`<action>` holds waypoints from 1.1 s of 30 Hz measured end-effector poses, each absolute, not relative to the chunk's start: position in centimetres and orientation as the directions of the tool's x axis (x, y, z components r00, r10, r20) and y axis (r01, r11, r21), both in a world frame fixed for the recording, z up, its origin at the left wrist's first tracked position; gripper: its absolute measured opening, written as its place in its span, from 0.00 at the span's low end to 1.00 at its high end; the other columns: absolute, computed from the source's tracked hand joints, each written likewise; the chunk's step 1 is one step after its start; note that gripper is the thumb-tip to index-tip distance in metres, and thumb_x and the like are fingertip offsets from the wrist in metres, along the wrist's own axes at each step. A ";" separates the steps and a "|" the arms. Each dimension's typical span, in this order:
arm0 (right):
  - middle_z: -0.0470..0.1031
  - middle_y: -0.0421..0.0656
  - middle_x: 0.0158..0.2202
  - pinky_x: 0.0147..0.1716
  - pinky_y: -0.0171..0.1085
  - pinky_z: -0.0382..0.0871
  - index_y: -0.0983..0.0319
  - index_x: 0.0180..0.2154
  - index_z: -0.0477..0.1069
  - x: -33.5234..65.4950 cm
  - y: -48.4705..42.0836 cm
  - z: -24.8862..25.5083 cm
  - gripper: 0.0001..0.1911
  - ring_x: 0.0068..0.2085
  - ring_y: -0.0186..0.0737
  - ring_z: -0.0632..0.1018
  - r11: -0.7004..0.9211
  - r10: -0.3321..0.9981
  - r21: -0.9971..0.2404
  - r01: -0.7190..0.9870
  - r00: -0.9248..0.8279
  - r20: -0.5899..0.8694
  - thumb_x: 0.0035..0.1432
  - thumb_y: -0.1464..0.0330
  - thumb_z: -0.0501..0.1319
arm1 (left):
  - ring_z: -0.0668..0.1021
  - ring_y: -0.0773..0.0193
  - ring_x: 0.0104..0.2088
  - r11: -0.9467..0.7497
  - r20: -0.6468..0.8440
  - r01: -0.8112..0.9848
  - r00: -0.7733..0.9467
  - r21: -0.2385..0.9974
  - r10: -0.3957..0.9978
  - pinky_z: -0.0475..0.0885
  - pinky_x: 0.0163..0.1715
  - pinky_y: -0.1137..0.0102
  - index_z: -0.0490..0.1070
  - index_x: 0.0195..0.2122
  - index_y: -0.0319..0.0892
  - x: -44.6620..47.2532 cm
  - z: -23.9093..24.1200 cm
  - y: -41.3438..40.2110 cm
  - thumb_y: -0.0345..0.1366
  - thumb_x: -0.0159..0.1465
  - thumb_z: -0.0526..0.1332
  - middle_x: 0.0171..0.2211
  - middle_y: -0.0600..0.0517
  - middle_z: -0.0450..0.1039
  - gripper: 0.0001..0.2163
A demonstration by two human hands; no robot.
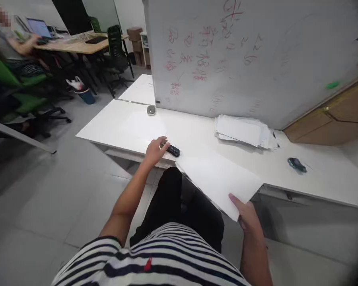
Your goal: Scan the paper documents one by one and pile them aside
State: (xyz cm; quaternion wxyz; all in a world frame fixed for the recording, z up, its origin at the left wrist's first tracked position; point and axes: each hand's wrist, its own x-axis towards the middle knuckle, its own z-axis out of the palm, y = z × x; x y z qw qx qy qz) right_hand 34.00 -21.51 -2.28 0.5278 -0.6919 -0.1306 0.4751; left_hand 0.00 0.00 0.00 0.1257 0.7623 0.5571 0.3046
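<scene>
A small black stapler (173, 151) is lying at the white table's (122, 127) near edge, with the left hand (155, 151) curling its fingers around the stapler's end from nine o'clock. At four o'clock a flat sheet (217, 178) is overhanging the edge, and the right hand (248, 216) is pinching its near corner. A ragged paper stack (244, 131) is sitting at two o'clock.

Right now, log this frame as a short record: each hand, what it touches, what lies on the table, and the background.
left hand: on one end of a black object near the table edge; grip unclear
right hand: pinches the near corner of a sheet that overhangs the table edge
on table: paper stack by the whiteboard; grey disc; dark object at right
background: person seated at a desk with a laptop, far left
</scene>
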 end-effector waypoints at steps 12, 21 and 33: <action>0.79 0.47 0.45 0.45 0.41 0.76 0.64 0.45 0.74 33.6 -21.7 -3.2 0.30 0.45 0.50 0.79 -0.403 0.707 -0.849 -0.341 0.473 -0.525 0.37 0.63 0.75 | 0.72 0.59 0.35 -0.316 0.317 0.826 0.177 0.467 0.932 0.58 0.41 0.61 0.69 0.23 0.44 4.4 -4.4 3.6 0.48 0.67 0.48 0.27 0.49 0.72 0.21; 0.79 0.48 0.44 0.44 0.43 0.77 0.65 0.46 0.74 32.0 -20.8 -3.5 0.31 0.43 0.51 0.80 -0.411 0.760 -0.834 -0.368 0.367 -0.537 0.39 0.62 0.74 | 0.69 0.63 0.29 -0.309 0.342 0.739 0.113 0.598 0.933 0.58 0.33 0.65 0.60 0.20 0.44 3.2 -4.2 4.6 0.50 0.68 0.44 0.23 0.52 0.67 0.23; 0.77 0.47 0.48 0.43 0.40 0.77 0.64 0.48 0.73 32.8 -21.4 -3.0 0.33 0.46 0.49 0.79 -0.398 0.745 -0.856 -0.331 0.427 -0.512 0.39 0.62 0.74 | 0.69 0.63 0.30 -0.341 0.355 0.758 0.155 0.555 0.922 0.59 0.35 0.65 0.61 0.20 0.44 3.1 -4.5 4.5 0.51 0.68 0.45 0.23 0.52 0.68 0.24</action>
